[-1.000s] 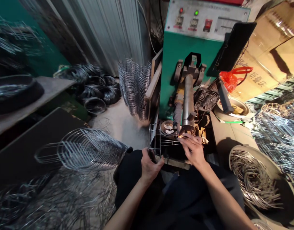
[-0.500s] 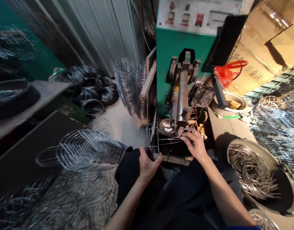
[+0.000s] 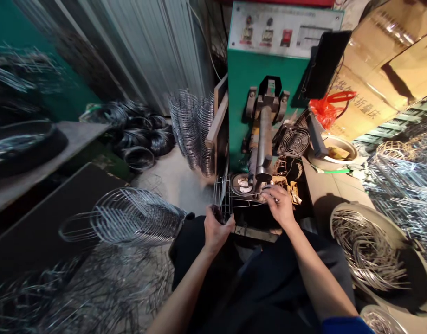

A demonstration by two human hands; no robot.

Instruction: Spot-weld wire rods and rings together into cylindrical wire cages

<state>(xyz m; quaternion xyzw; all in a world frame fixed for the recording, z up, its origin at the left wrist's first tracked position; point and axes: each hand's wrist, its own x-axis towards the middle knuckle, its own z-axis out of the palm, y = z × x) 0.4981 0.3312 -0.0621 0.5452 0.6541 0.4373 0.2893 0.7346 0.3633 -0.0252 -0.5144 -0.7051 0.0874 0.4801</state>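
My left hand (image 3: 217,230) is closed around the near end of a small wire rack (image 3: 223,190), thumb on one side and fingers on the other. The rack's grid stands up from this hand, and its long wires run right beneath the steel arm (image 3: 264,144) of a green machine (image 3: 286,69) that looks like a spot welder. My right hand (image 3: 281,206) is pinched at the rack's right end, beside the tip under the arm. Its fingertips partly hide what they grip; a thin wire end shows there. Behind the rack sits a round dish (image 3: 238,190) with white pieces.
Bundled wire frames (image 3: 137,215) lie left of my knee; stacked wire rings (image 3: 189,130) stand behind. Loose wire (image 3: 123,287) litters the floor. At right are a basin of cut wires (image 3: 366,246), a bowl (image 3: 351,155), heaped wire parts (image 3: 401,190) and a cardboard box (image 3: 373,93).
The view has tilted and shifted slightly, so the machine's panel sits lower in it. My right hand has edged left along the rack, and both hands keep their hold.
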